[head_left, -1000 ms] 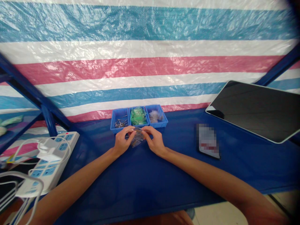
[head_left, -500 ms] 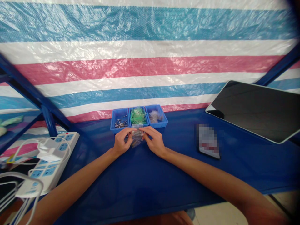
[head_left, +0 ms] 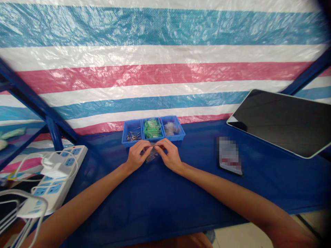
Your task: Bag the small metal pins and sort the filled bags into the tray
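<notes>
Between my two hands is a small clear plastic bag [head_left: 152,155], its lower part hanging toward the table. My left hand [head_left: 137,154] pinches its upper left side with thumb and fingers. On the other side my right hand [head_left: 169,155] grips the upper right edge, the two thumbs close together. What lies inside the bag is too small to make out. Just beyond my hands stand three joined blue trays: a left tray [head_left: 124,132] with several thin metal pieces [head_left: 133,136], a middle one with green packets [head_left: 152,128], and a right one with clear bags [head_left: 172,128].
A white power strip [head_left: 66,182] with plugs and cables lies at the left. To the right are a phone [head_left: 229,156], blurred out, and a tilted dark-screened tablet or monitor [head_left: 281,120]. A striped plastic sheet [head_left: 165,72] hangs behind the blue table [head_left: 160,199].
Both thumbs have moved inward over the bag and now nearly meet. The bag's upper part, visible above the fingers before, is now folded down or hidden. Trays stay in place.
</notes>
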Action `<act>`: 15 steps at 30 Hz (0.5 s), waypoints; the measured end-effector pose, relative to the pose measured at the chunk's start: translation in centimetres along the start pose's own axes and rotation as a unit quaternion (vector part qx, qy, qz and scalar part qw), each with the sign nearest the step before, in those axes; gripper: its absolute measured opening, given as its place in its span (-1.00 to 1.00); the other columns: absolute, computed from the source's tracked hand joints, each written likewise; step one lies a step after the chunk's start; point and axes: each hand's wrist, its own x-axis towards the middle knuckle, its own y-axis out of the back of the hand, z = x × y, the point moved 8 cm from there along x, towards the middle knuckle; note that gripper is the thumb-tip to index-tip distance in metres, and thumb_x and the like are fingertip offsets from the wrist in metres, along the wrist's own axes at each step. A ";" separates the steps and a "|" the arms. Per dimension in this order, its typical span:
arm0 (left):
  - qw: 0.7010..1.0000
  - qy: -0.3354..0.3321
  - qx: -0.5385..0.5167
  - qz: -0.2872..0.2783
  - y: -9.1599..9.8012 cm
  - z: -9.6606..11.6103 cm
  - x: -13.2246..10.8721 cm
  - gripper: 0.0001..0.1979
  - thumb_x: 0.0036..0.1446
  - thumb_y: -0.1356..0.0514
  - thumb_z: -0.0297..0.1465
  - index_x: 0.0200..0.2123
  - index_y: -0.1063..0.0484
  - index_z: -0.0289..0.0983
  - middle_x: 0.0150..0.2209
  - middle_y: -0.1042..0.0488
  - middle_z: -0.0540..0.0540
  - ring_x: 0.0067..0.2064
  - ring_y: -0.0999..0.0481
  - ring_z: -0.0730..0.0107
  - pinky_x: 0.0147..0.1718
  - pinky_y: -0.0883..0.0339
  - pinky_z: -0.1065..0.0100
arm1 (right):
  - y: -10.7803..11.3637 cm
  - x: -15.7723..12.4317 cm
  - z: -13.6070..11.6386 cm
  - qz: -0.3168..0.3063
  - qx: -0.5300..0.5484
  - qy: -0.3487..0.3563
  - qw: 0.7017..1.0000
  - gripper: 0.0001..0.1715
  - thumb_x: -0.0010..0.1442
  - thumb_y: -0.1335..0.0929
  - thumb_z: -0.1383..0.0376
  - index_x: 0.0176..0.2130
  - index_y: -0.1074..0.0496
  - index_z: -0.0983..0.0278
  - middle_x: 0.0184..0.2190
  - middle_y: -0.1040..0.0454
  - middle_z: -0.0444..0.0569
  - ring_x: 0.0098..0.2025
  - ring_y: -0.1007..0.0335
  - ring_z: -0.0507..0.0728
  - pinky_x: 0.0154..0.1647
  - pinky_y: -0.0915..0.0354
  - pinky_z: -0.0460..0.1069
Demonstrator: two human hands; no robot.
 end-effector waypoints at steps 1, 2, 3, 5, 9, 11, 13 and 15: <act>1.000 0.005 0.002 0.004 0.1 -0.1 0.0 -0.92 0.18 -0.14 -0.44 -0.26 -0.40 -0.30 -0.37 -0.44 -0.05 -0.39 -0.37 0.49 -0.35 -0.30 0.43 | 0.0 0.0 0.0 -0.001 0.006 -0.001 1.000 -0.82 0.28 -0.25 0.27 -0.21 -0.42 0.26 -0.31 -0.44 -0.03 -0.30 -0.36 0.06 -0.27 -0.31 -0.04; 1.000 0.011 0.005 0.008 0.1 -0.2 0.0 -0.91 0.18 -0.13 -0.44 -0.25 -0.41 -0.30 -0.38 -0.45 -0.05 -0.40 -0.38 0.50 -0.34 -0.30 0.43 | 0.0 0.0 0.0 0.000 0.010 -0.004 1.000 -0.81 0.28 -0.25 0.28 -0.18 -0.42 0.25 -0.29 -0.45 -0.03 -0.29 -0.37 0.06 -0.26 -0.32 -0.04; 1.000 0.017 0.007 0.011 0.2 -0.3 0.0 -0.91 0.19 -0.13 -0.45 -0.25 -0.41 -0.30 -0.38 -0.47 -0.04 -0.40 -0.38 0.51 -0.33 -0.30 0.43 | 0.1 0.0 0.0 0.001 0.014 -0.008 1.000 -0.80 0.28 -0.24 0.28 -0.15 -0.42 0.25 -0.27 -0.46 -0.03 -0.29 -0.38 0.06 -0.25 -0.32 -0.04; 1.000 0.025 0.005 0.014 0.3 -0.4 0.0 -0.90 0.19 -0.12 -0.46 -0.24 -0.42 -0.29 -0.34 -0.49 -0.05 -0.39 -0.40 0.51 -0.31 -0.31 0.43 | 0.1 0.0 0.2 0.003 0.016 -0.017 1.000 -0.78 0.27 -0.25 0.29 -0.11 -0.41 0.25 -0.26 -0.47 -0.03 -0.30 -0.40 0.05 -0.24 -0.33 -0.04; 1.000 0.025 -0.006 0.014 0.4 -0.3 0.2 -0.89 0.17 -0.15 -0.44 -0.22 -0.42 -0.29 -0.34 -0.48 -0.06 -0.40 -0.40 0.50 -0.34 -0.31 0.43 | 0.0 -0.2 0.7 0.010 0.020 -0.033 0.999 -0.79 0.25 -0.28 0.27 -0.12 -0.42 0.25 -0.27 -0.50 -0.04 -0.32 -0.44 0.06 -0.23 -0.36 -0.04; 1.000 0.021 -0.013 0.013 0.4 -0.2 0.2 -0.92 0.15 -0.18 -0.42 -0.26 -0.41 -0.30 -0.37 -0.46 -0.05 -0.40 -0.40 0.50 -0.37 -0.30 0.44 | 0.0 -0.2 0.8 0.010 0.023 -0.033 0.999 -0.80 0.25 -0.29 0.26 -0.15 -0.43 0.25 -0.29 -0.51 -0.05 -0.33 -0.45 0.06 -0.23 -0.36 -0.04; 1.000 0.017 -0.017 0.012 0.4 -0.1 0.3 -0.93 0.14 -0.18 -0.42 -0.29 -0.40 -0.30 -0.38 -0.45 -0.05 -0.39 -0.39 0.49 -0.38 -0.30 0.44 | 0.0 -0.2 0.6 0.007 0.022 -0.029 0.999 -0.80 0.25 -0.28 0.26 -0.16 -0.44 0.25 -0.29 -0.52 -0.05 -0.34 -0.45 0.05 -0.23 -0.37 -0.04; 1.000 0.016 -0.018 0.014 0.4 0.0 0.3 -0.94 0.15 -0.17 -0.43 -0.29 -0.40 -0.30 -0.36 -0.46 -0.05 -0.40 -0.38 0.50 -0.37 -0.30 0.43 | 0.0 -0.1 0.4 0.007 0.018 -0.024 1.000 -0.80 0.26 -0.27 0.26 -0.16 -0.45 0.24 -0.28 -0.51 -0.05 -0.33 -0.45 0.05 -0.23 -0.36 -0.04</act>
